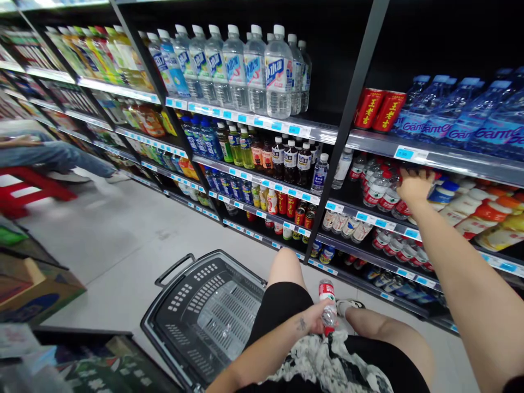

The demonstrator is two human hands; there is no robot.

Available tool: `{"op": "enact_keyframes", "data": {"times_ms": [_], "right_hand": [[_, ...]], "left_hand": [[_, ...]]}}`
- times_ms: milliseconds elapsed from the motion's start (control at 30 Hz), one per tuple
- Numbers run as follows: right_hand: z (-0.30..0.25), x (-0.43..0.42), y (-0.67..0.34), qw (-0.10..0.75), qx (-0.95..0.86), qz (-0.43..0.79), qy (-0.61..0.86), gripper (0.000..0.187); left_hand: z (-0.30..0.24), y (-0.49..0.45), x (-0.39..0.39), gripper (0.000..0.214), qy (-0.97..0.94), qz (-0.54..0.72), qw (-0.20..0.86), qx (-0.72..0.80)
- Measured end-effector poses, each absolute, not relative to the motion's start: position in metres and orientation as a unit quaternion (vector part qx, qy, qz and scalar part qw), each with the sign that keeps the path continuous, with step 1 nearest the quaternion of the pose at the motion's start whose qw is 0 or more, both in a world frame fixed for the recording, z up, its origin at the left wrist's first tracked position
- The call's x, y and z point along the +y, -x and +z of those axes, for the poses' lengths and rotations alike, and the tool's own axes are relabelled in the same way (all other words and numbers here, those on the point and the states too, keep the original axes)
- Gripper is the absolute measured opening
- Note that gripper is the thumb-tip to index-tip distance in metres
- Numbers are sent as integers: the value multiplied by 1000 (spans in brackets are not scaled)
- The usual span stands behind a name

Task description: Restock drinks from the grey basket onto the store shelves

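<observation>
My left hand (318,317) is low in front of my lap, its fingers wrapped round a clear water bottle (327,292) with a red and white label. The bottle's red cap points down towards me. My right hand (413,187) reaches into the middle shelf on the right, over the tops of red-capped water bottles (375,192). Its fingers look spread, though their tips are partly hidden among the bottles. Beside it, to the right, stand a blue-capped bottle (444,192) and white-capped bottles (466,204).
A dark shopping basket (174,322) stands on the floor to my left. Large blue bottles (462,112) and red cans (388,111) line the shelf above my right hand. A red stool (30,188), a seated person's leg (61,150) and a cardboard box (41,284) are further left.
</observation>
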State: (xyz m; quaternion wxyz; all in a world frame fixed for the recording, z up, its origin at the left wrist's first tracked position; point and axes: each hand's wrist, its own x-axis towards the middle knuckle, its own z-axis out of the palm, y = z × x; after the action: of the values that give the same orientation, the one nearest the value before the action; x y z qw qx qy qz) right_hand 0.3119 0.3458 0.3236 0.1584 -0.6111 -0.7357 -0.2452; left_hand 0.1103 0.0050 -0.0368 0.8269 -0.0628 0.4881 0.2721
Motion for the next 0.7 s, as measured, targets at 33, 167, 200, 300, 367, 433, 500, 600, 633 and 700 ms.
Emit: {"op": "enact_keyframes", "data": {"times_ms": [33,167,200,300,367,433,500,600,633,700], "right_hand": [[320,344,-309,177,-758,-261,570,55],[311,346,-295,160,-794,-227,541,57],[311,349,-291,153,-788,-216,556,56],[316,353,-283,128,-784,-219,567,54],[322,354,-281,103,-792,-224,558,55],[326,352,-283,111,-784,-226,568,55],[328,350,-291,145,-752,-236,598,53],[326,350,-309,143,-703,-235,656,53],[325,351,-315,125,-699,-230,665,51],[323,354,-323,92,-702,-225,669,46]], "left_hand": [[-38,-111,5,33,63,272,827,489],[-37,-112,5,30,51,268,825,495],[-36,-112,5,30,48,266,826,495],[-32,-111,5,32,43,262,828,494],[-29,-110,6,35,42,260,829,493],[-27,-109,6,39,42,261,828,495],[-28,-109,6,41,41,263,826,497],[-33,-108,6,41,40,262,829,493],[-35,-108,6,41,40,260,830,492],[-38,-108,6,40,40,256,830,495]]}}
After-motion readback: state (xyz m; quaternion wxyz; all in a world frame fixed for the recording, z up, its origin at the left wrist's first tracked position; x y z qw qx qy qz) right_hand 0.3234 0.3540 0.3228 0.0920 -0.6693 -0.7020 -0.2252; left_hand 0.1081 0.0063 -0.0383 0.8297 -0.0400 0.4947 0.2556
